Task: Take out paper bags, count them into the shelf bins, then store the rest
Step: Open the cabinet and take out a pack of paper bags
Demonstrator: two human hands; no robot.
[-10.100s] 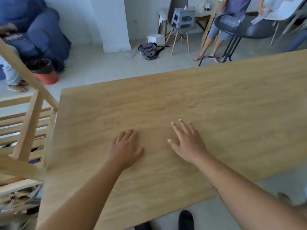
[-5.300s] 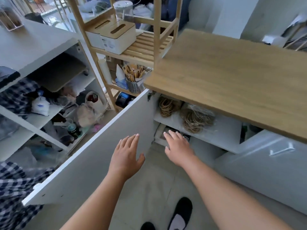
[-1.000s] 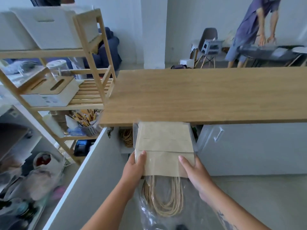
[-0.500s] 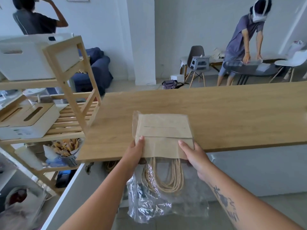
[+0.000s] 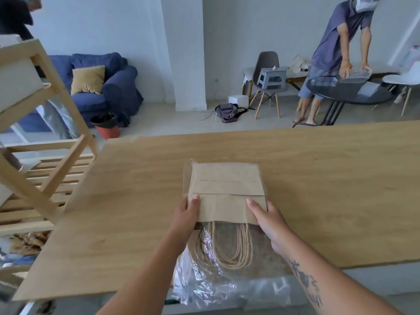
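Note:
A flat stack of brown paper bags (image 5: 227, 189) in a clear plastic wrapper lies over the wooden table (image 5: 318, 178), near its front edge. Twisted paper handles (image 5: 227, 246) and loose wrapper (image 5: 227, 287) trail toward me past the edge. My left hand (image 5: 186, 214) grips the stack's left side, thumb on top. On the right side my right hand (image 5: 268, 219) grips the stack the same way. I cannot tell whether the stack rests on the table or hovers just above it.
A wooden slatted shelf rack (image 5: 45, 160) stands against the table's left end, with a white bin (image 5: 13, 87) on an upper level. Beyond the table are a blue sofa (image 5: 109, 87), chairs and a person (image 5: 336, 53) at a round dark table (image 5: 350, 92).
Both hands have carried the wrapped stack up from below the table edge and forward over the tabletop. My view has risen and tilted down onto the table.

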